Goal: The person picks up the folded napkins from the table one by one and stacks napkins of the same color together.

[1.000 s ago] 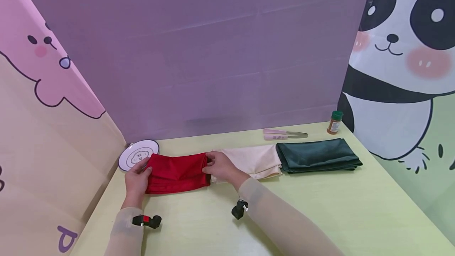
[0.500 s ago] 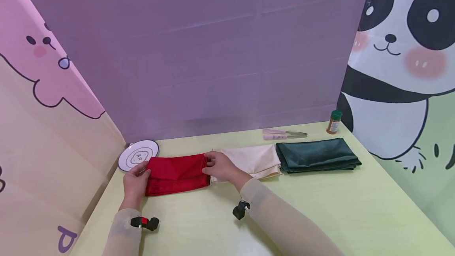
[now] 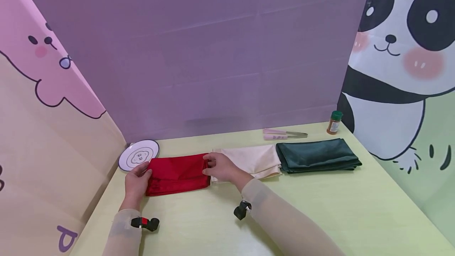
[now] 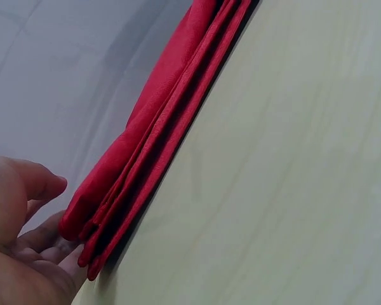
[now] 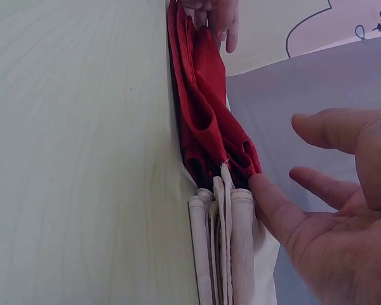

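A folded red cloth (image 3: 179, 173) lies on the table, several layers thick at its edge in the left wrist view. At its left end is my left hand (image 3: 136, 183), fingers touching the edge layers and thumb (image 4: 44, 184) held apart. My right hand (image 3: 224, 167) is at the opposite end. In the right wrist view, one of its fingertips touches the red cloth's end while the thumb (image 5: 327, 130) stays away from it. A folded cream cloth (image 3: 254, 161) adjoins the red one, partly hidden behind my right hand. Right of it lies a folded dark green cloth (image 3: 318, 155).
A white plate (image 3: 126, 157) with a dark rim sits behind my left hand. Pink-handled tongs (image 3: 277, 134) lie near the back edge. A small green-capped jar (image 3: 334, 123) stands at the back right corner. Printed walls border the table.
The red cloth's left end has flattened and come slightly nearer, its creases smoother. My left hand has shifted slightly the same way. My right hand stays nearly in place.
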Tool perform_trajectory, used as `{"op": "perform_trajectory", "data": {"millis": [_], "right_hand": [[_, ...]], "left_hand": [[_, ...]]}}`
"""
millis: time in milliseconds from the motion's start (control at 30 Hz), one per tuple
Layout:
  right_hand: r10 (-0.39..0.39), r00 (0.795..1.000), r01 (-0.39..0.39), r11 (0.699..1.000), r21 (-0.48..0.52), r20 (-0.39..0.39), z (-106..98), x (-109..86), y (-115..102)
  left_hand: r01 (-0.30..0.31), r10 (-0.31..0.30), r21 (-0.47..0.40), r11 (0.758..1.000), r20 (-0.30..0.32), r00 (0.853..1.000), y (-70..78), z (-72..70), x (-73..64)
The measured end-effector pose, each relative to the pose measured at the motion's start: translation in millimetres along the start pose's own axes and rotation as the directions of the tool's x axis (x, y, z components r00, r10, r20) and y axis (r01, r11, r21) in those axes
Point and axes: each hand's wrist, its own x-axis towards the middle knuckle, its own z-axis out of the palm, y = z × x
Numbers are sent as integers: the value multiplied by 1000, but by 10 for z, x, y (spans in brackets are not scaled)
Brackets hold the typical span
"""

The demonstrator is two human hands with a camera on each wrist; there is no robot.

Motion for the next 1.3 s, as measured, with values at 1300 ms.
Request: {"op": "perform_trajectory", "data": {"millis": [1300], "right_hand": [[-26,999,26,1000,3,-20,1,-120,-16]], "left_hand": [[16,-15,-18,1000,26,1000,73,8,-85]]}}
